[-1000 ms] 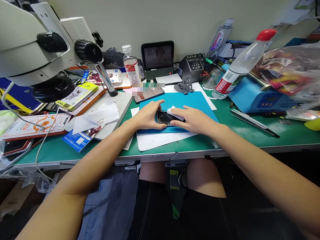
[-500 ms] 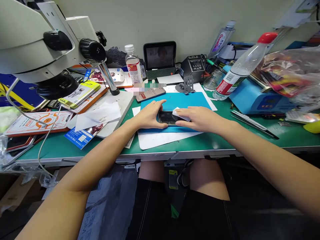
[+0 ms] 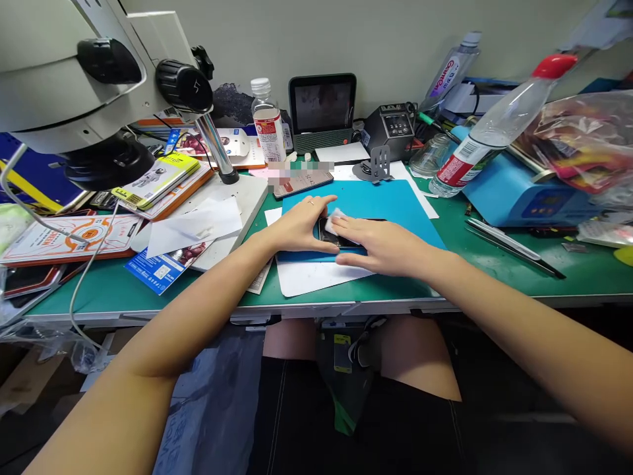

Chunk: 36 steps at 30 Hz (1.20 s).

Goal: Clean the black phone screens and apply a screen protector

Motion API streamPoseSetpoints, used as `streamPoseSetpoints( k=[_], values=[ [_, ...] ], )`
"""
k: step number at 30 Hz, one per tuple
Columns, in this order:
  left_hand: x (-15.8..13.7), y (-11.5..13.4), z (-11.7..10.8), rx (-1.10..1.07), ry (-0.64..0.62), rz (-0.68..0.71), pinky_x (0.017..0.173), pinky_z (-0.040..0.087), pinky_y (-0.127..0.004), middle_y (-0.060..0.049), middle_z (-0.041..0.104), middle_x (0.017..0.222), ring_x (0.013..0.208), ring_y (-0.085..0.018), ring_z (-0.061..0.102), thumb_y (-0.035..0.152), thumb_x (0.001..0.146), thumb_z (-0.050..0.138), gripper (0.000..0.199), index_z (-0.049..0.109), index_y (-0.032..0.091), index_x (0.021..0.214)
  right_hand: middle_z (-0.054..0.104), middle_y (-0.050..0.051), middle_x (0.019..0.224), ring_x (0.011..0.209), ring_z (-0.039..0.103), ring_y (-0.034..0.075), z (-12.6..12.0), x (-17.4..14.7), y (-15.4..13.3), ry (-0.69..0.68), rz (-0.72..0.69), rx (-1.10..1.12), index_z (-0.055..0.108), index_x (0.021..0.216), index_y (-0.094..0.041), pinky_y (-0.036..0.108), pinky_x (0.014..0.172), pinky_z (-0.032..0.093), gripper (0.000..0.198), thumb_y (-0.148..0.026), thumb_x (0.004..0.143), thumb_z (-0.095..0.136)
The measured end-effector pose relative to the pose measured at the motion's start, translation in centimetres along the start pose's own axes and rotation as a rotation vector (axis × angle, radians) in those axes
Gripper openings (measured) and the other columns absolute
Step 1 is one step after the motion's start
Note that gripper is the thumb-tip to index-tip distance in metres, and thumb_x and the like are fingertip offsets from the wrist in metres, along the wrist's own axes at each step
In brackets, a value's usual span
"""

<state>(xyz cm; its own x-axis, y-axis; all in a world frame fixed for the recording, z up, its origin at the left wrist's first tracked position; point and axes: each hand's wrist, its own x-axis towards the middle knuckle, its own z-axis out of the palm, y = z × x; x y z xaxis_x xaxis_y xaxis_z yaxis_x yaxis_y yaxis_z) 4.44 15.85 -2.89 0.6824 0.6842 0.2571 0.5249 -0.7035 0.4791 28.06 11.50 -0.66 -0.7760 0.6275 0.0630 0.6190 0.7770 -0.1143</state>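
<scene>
On the blue mat [image 3: 390, 196] lies a dark smartphone [image 3: 328, 239], its screen side up and partly covered by my hands. My left hand [image 3: 301, 225] grips its left end, the thumb along the near edge and the fingers at the far edge. Under the fingertips of my right hand [image 3: 388, 245] a small white wipe [image 3: 333, 219] is pressed onto the left part of the glass. The right hand's palm and fingers hide much of the phone's right half.
A microscope [image 3: 111, 152] overhangs the left side. Behind the mat are another phone [image 3: 304, 183], a phone stand [image 3: 378, 165] and a screen device [image 3: 322, 105]. A red-capped bottle [image 3: 459, 165] and tweezers [image 3: 514, 245] are on the right. White paper [image 3: 311, 280] sticks out beneath the mat.
My right hand has slid left across the phone with the white wipe, reaching close to my left hand. My left hand still grips the phone's left end. The view has shifted slightly.
</scene>
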Motion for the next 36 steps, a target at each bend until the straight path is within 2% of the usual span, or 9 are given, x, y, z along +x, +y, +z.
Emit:
streamPoseSetpoints(
  k=[3, 5, 9, 13, 17, 24, 29, 34, 36],
  values=[
    [0.1, -0.1, -0.1, -0.006, -0.012, -0.005, 0.093, 0.047, -0.045, -0.014, 0.064, 0.115, 0.106, -0.033, 0.057, 0.069, 0.067, 0.08, 0.107, 0.039, 0.015, 0.149, 0.047, 0.014, 0.156, 0.143, 0.046, 0.035, 0.0, -0.8, -0.1, 0.015, -0.029, -0.06, 0.051, 0.148, -0.015, 0.054, 0.115, 0.041, 0.072, -0.066, 0.099, 0.041],
    [0.2, -0.3, 0.1, 0.001, -0.01, 0.01, 0.096, 0.046, -0.046, -0.015, 0.064, 0.117, 0.108, -0.034, 0.057, 0.07, 0.066, 0.08, 0.108, 0.039, 0.014, 0.149, 0.05, 0.015, 0.153, 0.139, 0.05, 0.035, -0.2, 0.1, -0.5, -0.001, -0.002, -0.077, 0.054, 0.146, -0.013, 0.055, 0.115, 0.04, 0.073, -0.068, 0.099, 0.039],
    [0.1, -0.6, 0.4, 0.031, 0.013, 0.03, 0.103, 0.042, -0.049, -0.02, 0.059, 0.132, 0.118, -0.037, 0.055, 0.068, 0.07, 0.077, 0.103, 0.04, 0.014, 0.149, 0.059, 0.016, 0.145, 0.125, 0.061, 0.037, -0.7, 2.8, -1.2, -0.063, 0.065, -0.066, 0.057, 0.142, -0.012, 0.055, 0.105, 0.048, 0.073, -0.068, 0.099, 0.037],
    [-0.3, -0.4, -0.1, 0.021, 0.0, -0.005, 0.099, 0.044, -0.047, -0.016, 0.064, 0.121, 0.111, -0.035, 0.057, 0.071, 0.067, 0.079, 0.106, 0.04, 0.015, 0.149, 0.062, 0.012, 0.142, 0.124, 0.061, 0.036, -1.2, 1.7, -0.4, -0.077, -0.004, -0.064, 0.059, 0.142, -0.019, 0.053, 0.099, 0.051, 0.07, -0.069, 0.099, 0.036],
    [-0.3, -0.3, -0.6, 0.009, -0.024, -0.018, 0.096, 0.045, -0.044, -0.014, 0.064, 0.115, 0.105, -0.032, 0.057, 0.074, 0.06, 0.082, 0.116, 0.04, 0.014, 0.149, 0.058, 0.015, 0.146, 0.127, 0.059, 0.036, -1.6, 0.0, -0.2, -0.089, -0.036, -0.091, 0.061, 0.139, -0.015, 0.053, 0.099, 0.05, 0.073, -0.07, 0.099, 0.034],
    [-0.5, -0.6, -0.4, 0.016, 0.0, -0.003, 0.098, 0.043, -0.043, -0.015, 0.063, 0.119, 0.109, -0.033, 0.056, 0.074, 0.064, 0.079, 0.111, 0.041, 0.014, 0.149, 0.069, 0.014, 0.129, 0.105, 0.067, 0.035, -1.6, 3.2, -1.7, -0.143, 0.084, -0.1, 0.063, 0.134, -0.017, 0.048, 0.082, 0.055, 0.067, -0.068, 0.098, 0.041],
    [-0.7, -0.9, -0.7, 0.015, -0.012, 0.004, 0.096, 0.044, -0.043, -0.012, 0.064, 0.115, 0.105, -0.031, 0.056, 0.078, 0.062, 0.078, 0.116, 0.039, 0.015, 0.151, 0.065, 0.012, 0.138, 0.116, 0.065, 0.033, -1.2, 1.6, -1.6, -0.06, -0.003, -0.04, 0.063, 0.134, -0.022, 0.046, 0.092, 0.052, 0.064, -0.069, 0.097, 0.041],
    [-0.7, -1.1, -0.8, 0.056, 0.005, 0.042, 0.1, 0.042, -0.043, -0.015, 0.064, 0.116, 0.109, -0.032, 0.056, 0.077, 0.071, 0.072, 0.108, 0.039, 0.013, 0.151, 0.062, 0.014, 0.142, 0.124, 0.061, 0.035, -0.8, 2.6, -2.3, -0.078, 0.055, -0.029, 0.062, 0.136, -0.019, 0.051, 0.101, 0.05, 0.066, -0.069, 0.097, 0.043],
    [-0.5, -0.9, -0.8, 0.073, -0.001, 0.032, 0.099, 0.043, -0.043, -0.014, 0.064, 0.116, 0.108, -0.033, 0.057, 0.077, 0.069, 0.073, 0.109, 0.039, 0.013, 0.151, 0.056, 0.015, 0.148, 0.132, 0.056, 0.035, -0.7, 2.3, -2.3, -0.075, 0.056, -0.036, 0.059, 0.14, -0.017, 0.054, 0.108, 0.045, 0.067, -0.067, 0.098, 0.042]
  ],
)
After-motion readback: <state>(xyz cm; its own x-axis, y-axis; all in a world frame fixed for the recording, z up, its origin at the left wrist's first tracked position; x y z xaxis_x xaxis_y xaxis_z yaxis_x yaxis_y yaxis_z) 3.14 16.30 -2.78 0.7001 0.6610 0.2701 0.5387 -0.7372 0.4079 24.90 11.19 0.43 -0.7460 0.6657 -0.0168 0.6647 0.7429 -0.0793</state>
